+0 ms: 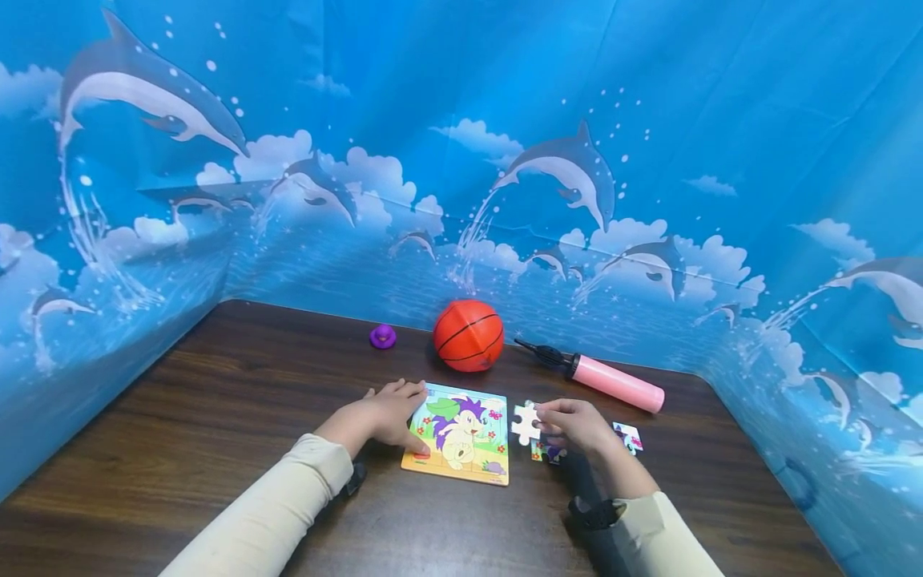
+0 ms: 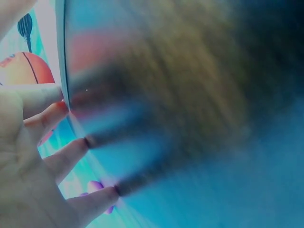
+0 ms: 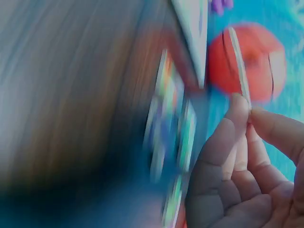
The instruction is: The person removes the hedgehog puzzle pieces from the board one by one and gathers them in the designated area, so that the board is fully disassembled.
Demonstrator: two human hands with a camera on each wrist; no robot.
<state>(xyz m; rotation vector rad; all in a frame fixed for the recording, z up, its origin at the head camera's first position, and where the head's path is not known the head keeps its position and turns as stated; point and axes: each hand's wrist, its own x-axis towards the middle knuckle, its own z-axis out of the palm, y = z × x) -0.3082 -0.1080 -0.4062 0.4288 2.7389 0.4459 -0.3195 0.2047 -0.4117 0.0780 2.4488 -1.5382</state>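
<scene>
A flat puzzle board (image 1: 472, 457) with a purple-haired hedgehog picture lies on the table in the head view. My left hand (image 1: 392, 413) rests along its left edge, fingers spread; in the left wrist view the fingers (image 2: 66, 159) reach out fairly straight. To the right of the board, my right hand (image 1: 577, 425) pinches a puzzle piece (image 1: 526, 423), its pale face showing, between thumb and fingertips. Seen edge-on in the right wrist view, that thin piece (image 3: 240, 66) stands up from the pinch. Below this hand lie more colourful puzzle pieces (image 1: 539, 453), partly covered by it.
An orange-red toy basketball (image 1: 469, 336) sits behind the board, with a purple rubber duck (image 1: 383, 336) to its left. A pink hand pump (image 1: 618, 383) with a black nozzle lies at the back right. Another puzzle piece (image 1: 629, 437) is right of the right hand. A blue dolphin curtain (image 1: 404, 264) surrounds the brown table.
</scene>
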